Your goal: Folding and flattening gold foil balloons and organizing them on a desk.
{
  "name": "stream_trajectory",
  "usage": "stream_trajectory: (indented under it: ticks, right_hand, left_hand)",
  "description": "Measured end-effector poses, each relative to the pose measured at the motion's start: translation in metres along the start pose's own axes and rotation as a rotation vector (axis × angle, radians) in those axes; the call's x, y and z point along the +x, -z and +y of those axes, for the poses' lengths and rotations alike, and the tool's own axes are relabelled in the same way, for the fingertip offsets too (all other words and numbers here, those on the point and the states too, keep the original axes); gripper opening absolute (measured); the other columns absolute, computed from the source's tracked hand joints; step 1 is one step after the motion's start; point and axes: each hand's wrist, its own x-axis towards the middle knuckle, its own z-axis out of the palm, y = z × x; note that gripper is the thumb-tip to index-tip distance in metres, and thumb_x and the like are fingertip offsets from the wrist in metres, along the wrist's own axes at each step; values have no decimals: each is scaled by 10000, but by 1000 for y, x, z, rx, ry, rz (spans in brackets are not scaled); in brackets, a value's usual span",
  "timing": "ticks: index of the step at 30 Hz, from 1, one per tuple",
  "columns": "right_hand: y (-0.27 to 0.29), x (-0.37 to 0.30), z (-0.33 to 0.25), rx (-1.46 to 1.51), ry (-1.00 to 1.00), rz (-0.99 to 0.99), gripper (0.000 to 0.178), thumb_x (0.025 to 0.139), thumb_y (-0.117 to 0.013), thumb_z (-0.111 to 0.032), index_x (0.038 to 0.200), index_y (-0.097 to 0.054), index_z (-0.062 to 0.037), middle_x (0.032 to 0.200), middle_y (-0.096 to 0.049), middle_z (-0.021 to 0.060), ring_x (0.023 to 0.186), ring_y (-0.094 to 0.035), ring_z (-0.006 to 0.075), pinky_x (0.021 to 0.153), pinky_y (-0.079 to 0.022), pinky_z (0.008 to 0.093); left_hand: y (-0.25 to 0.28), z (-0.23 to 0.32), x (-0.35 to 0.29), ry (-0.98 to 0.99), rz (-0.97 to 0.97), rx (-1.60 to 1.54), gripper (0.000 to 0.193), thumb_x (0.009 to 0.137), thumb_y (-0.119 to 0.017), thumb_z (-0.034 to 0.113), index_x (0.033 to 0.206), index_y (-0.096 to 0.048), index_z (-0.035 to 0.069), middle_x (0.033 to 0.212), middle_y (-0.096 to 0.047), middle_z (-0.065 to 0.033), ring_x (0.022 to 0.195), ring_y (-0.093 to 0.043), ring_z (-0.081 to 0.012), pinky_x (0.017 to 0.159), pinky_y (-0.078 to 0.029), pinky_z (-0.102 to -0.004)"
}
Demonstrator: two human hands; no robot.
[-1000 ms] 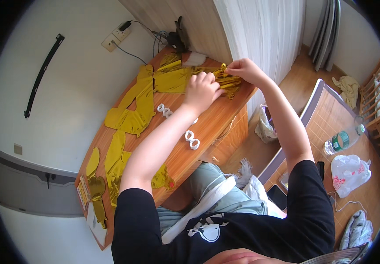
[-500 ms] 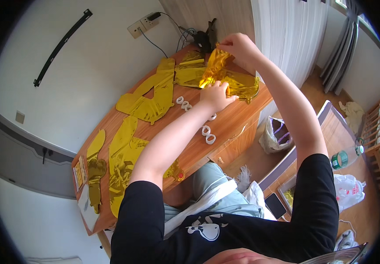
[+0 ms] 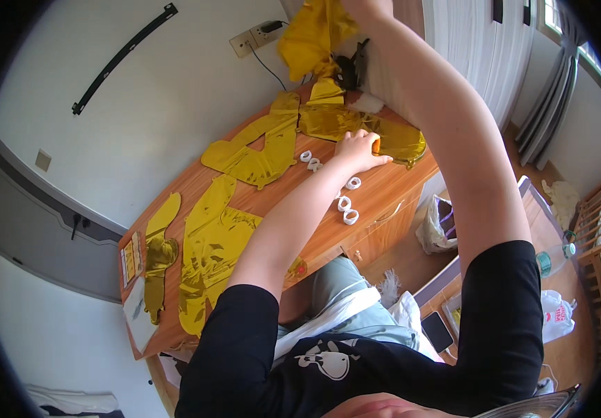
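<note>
My right hand (image 3: 371,10) is raised at the top edge, partly cut off, its fingers closed on a crumpled gold foil balloon (image 3: 314,35). That foil hangs limp above the back of the desk. My left hand (image 3: 359,151) rests low over the desk's right part, its fingers curled round a small orange object (image 3: 376,146), mostly hidden. Under and beside this hand lies a flat gold foil balloon (image 3: 401,138). More uninflated foil balloons are spread leftward: one with a looped shape (image 3: 255,164), a wide one (image 3: 217,244) and a narrow one (image 3: 159,254).
Several small white rings (image 3: 344,203) lie on the wooden desk (image 3: 293,182) near my left forearm. Behind are a wall socket (image 3: 243,43) with a cable and a dark object (image 3: 348,72). A plastic bag (image 3: 437,226) stands right of the desk; a phone (image 3: 437,331) lies beside me.
My right hand has risen toward the top edge, lifting the gold foil off the desk. My left hand stays at about the same spot on the desk. The whole view has shifted slightly.
</note>
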Motion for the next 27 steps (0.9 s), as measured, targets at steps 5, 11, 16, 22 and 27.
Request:
stream_trajectory:
  ticks: [5,11,16,22,27]
  right_hand:
    - [44,23,-56,109,270,168,242,906,-697,-239,1029,-766,-43,1072,-731,215,1034,-684,391,902,-538,454]
    - [112,-101,-107,-118,1023,-157,340,782,-746,-205,1114,-767,-133,1025,-709,57,959,-673,286,809,-551,434]
    - [154,-240,-146,73,1351,-305,267,742,-715,-161,987,-780,-75,1057,-727,57,873,-679,197,722,-538,330]
    - [134,-365,-177,624,1100,-697,267,835,-787,-226,1059,-775,-81,1151,-730,87,966,-670,218,803,-534,337]
    - [108,-429,-183,1685,178,-1078,383,950,-759,-393,1113,-767,-45,1250,-694,179,998,-672,261,838,-533,384]
  left_hand:
    - [2,-24,9,42,4,-352,828,905,-655,665,1483,-518,87,1479,-540,-182,1326,-551,-374,1108,-460,-480]
    - [66,-46,-27,36,263,-1718,1094,895,-253,916,1526,-445,43,1570,-472,-146,1427,-462,-317,1160,-385,-505]
    - [163,-70,-164,-268,75,-2107,887,992,-367,770,1483,-492,42,1426,-591,-123,1352,-536,-275,1121,-432,-502]
    - [162,-93,-303,181,215,-1568,329,981,-662,170,1276,-622,28,1139,-708,-62,1030,-674,-178,967,-518,-346]
    - [150,-84,-432,137,199,-1379,214,1021,-624,193,1174,-664,49,1029,-656,36,936,-588,-66,847,-476,-255]
